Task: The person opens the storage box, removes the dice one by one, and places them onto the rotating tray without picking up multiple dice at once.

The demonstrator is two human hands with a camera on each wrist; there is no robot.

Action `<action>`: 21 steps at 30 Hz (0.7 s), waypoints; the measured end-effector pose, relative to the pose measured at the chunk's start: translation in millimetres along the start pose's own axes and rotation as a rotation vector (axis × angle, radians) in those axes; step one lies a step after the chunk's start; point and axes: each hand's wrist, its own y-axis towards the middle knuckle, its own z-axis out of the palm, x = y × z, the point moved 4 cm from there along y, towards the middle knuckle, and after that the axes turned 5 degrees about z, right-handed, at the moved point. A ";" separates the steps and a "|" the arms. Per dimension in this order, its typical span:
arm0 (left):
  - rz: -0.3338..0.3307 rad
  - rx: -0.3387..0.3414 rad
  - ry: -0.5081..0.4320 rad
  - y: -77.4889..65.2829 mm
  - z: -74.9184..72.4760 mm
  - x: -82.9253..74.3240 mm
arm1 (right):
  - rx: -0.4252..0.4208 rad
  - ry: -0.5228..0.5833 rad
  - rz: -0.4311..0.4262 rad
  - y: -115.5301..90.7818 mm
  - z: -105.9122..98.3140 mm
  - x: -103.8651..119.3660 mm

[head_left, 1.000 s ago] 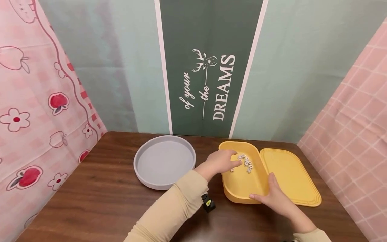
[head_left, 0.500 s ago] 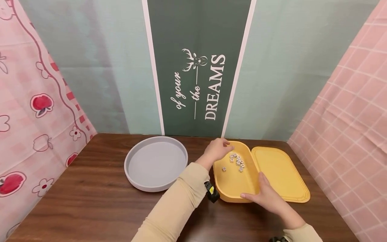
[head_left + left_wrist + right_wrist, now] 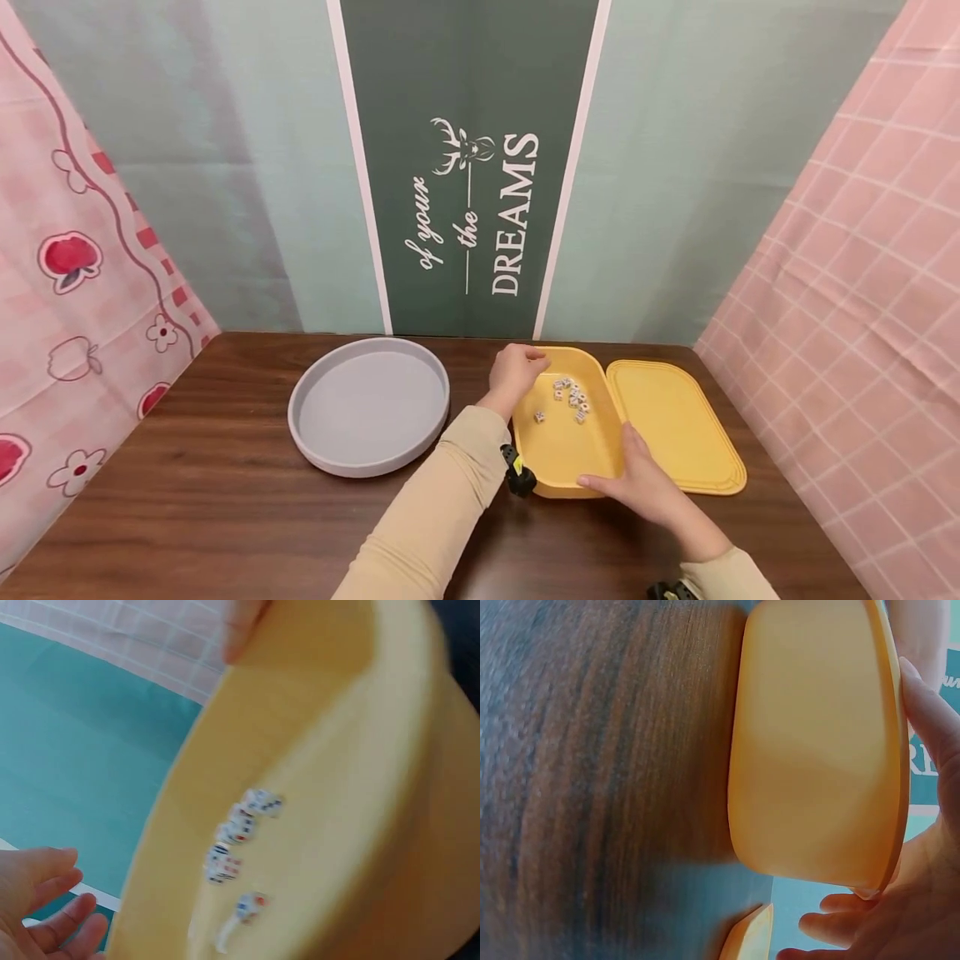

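A yellow rectangular container [image 3: 566, 454] stands on the table with several small white dice [image 3: 577, 400] inside. One die [image 3: 539, 417] lies apart, toward the left wall. My left hand [image 3: 516, 375] is over the container's far left corner, fingers loosely bent; the left wrist view shows the left hand [image 3: 45, 907] beside the rim, nothing visible in it. At the near right corner, my right hand [image 3: 645, 479] holds the container, thumb at the near rim and forefinger along the right side. In the right wrist view, the right hand [image 3: 922, 795] spans that corner.
A yellow lid [image 3: 675, 425] lies flat just right of the container. To the left sits a round grey tray [image 3: 367, 408] with a low rim. The wooden table [image 3: 225, 500] ends at a green cloth backdrop, with pink cloths at both sides.
The head view has swung right, so everything shifts left in it. My left hand has drawn from over the dice back to the container's far left corner. The right hand keeps its place.
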 end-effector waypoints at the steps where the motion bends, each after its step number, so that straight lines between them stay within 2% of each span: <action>1: 0.013 -0.007 0.022 0.5 1.2 1.1 | -0.003 0.001 -0.004 1.1 0.0 0.1; 6: 0.143 -0.004 0.260 0.4 1.9 1.2 | -0.020 0.004 -0.027 7.7 -0.8 1.5; 9: 0.166 0.052 0.367 -3.0 3.1 4.9 | -0.014 -0.002 -0.016 9.9 -0.4 1.5; 15: 0.134 0.151 0.393 -15.5 12.1 16.6 | -0.005 -0.013 0.015 8.1 -1.5 -1.9; 21: 0.107 0.163 0.438 -28.2 15.7 20.5 | 0.008 0.012 0.036 3.0 0.8 -5.2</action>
